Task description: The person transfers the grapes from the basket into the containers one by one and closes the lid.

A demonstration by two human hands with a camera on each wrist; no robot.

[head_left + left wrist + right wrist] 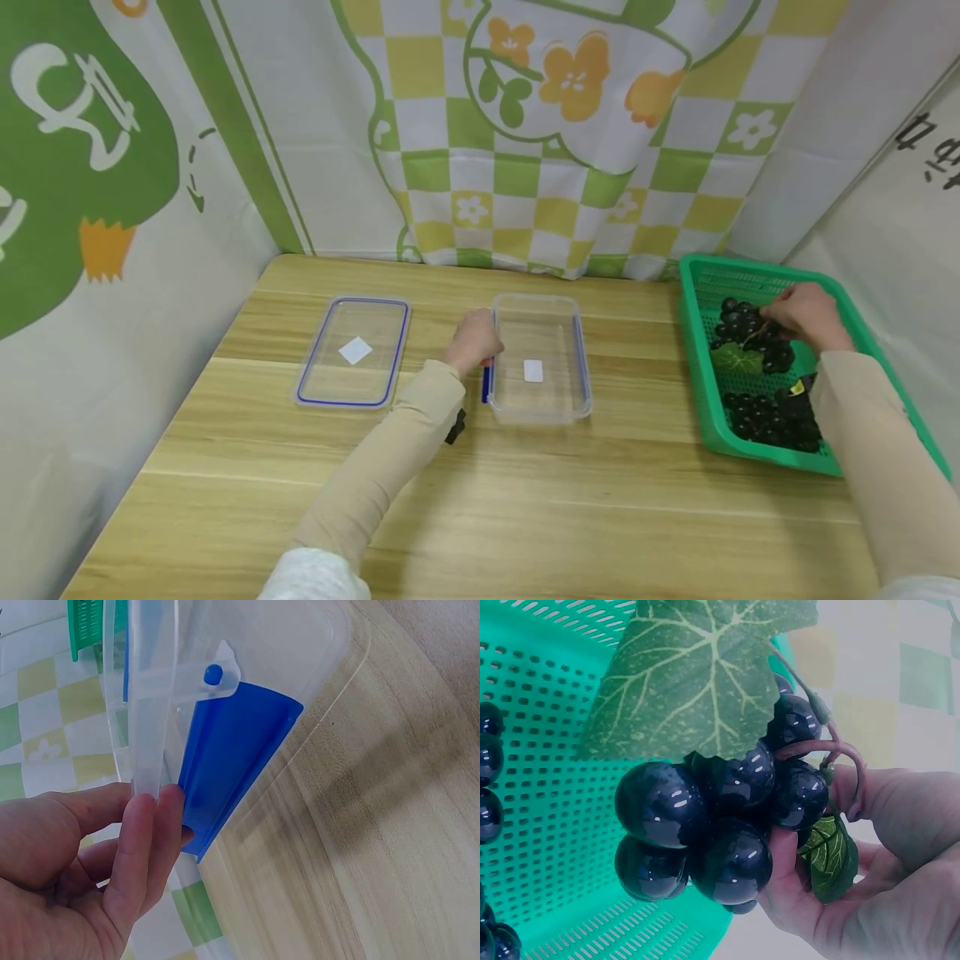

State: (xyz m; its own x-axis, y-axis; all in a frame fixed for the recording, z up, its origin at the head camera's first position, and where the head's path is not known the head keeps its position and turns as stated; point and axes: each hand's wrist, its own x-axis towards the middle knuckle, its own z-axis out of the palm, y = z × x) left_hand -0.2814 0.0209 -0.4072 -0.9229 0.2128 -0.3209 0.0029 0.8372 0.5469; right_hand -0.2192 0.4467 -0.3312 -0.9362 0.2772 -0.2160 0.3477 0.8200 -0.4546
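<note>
My left hand [474, 340] is at the left side of a clear plastic container [553, 346]. In the left wrist view, its thumb and fingers pinch the container's rim [147, 761] beside a hanging blue latch [232, 750]. Over in the green basket [701, 400], my right hand [810, 312] grips a bunch of dark grapes [738, 321] near its stem. Up close, the right wrist view shows the glossy round grapes [731, 859], a large green leaf [697, 682] and a curled brownish stem [847, 750]. Some of the right fingers are hidden behind the grapes.
A clear lid [378, 329] with a blue seal lies left of the container. Another dark grape bunch [765, 425] rests in the near part of the basket. A patterned curtain [525, 192] hangs along the back edge of the wooden table [562, 517].
</note>
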